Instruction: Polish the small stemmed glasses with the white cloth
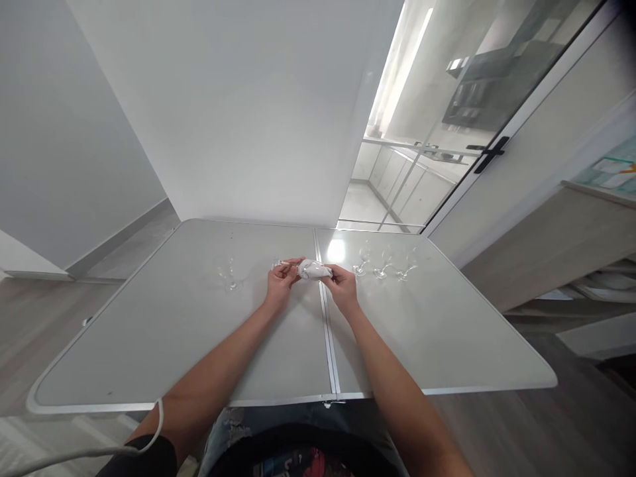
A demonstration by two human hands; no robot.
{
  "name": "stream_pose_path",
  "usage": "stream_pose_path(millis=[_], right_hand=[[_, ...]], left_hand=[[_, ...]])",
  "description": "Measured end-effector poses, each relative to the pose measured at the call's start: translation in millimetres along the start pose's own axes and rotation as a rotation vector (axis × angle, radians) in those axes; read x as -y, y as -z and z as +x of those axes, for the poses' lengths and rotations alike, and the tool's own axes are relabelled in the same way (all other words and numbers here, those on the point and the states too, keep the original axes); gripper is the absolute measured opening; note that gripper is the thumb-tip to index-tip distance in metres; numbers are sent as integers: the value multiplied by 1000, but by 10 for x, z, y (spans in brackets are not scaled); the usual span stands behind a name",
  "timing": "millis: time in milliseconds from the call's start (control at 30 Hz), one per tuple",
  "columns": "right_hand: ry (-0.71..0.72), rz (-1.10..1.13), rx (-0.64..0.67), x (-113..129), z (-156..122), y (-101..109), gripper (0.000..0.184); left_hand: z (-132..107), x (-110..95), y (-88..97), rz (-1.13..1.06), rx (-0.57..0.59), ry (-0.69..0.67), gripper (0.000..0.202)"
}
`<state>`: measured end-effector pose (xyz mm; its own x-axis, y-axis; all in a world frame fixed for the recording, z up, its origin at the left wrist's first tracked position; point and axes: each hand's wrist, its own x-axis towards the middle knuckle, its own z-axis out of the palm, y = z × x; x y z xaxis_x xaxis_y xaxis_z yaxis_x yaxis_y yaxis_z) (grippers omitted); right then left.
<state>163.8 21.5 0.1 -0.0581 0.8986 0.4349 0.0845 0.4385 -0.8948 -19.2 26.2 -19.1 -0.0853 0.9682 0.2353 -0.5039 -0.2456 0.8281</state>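
A crumpled white cloth [315, 269] sits just above the middle of the frame, held over the centre seam of the desk [149, 344], and it appears bunched around a clear stemmed glass [281, 265] whose far end pokes out to the left of it. The left hand [281, 283] closes its fingers on that glass end, and the right hand [342, 285] pinches the cloth from the right side, so the two hands meet across the bundle. Judging from this, the wiping goes best with the left hand steadying the glass lightly by its sturdier part while the right turns the cloth around it, since thin glass likely snaps under a twist. One more glass [231, 275] stands to the left, well apart, and three glasses [383, 264] stand in a row to the right, near the right hand.
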Motion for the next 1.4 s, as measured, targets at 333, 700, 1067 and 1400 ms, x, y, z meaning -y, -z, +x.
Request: stream_pose_path(millis=[333,700,1067,1400], right_hand=[[-416,828,-221,19,135,10,9],[-357,816,-157,49,55,-214,36],[-194,708,-296,104,106,-4,34],[-245,651,-360,10,110,-91,27]], left_hand=[[54,-8,40,-128,-33,11,31],[7,54,-2,152,-4,-88,29],[-80,-186,-14,-4,599,353,74],[-167,-95,-152,83,576,502,44]])
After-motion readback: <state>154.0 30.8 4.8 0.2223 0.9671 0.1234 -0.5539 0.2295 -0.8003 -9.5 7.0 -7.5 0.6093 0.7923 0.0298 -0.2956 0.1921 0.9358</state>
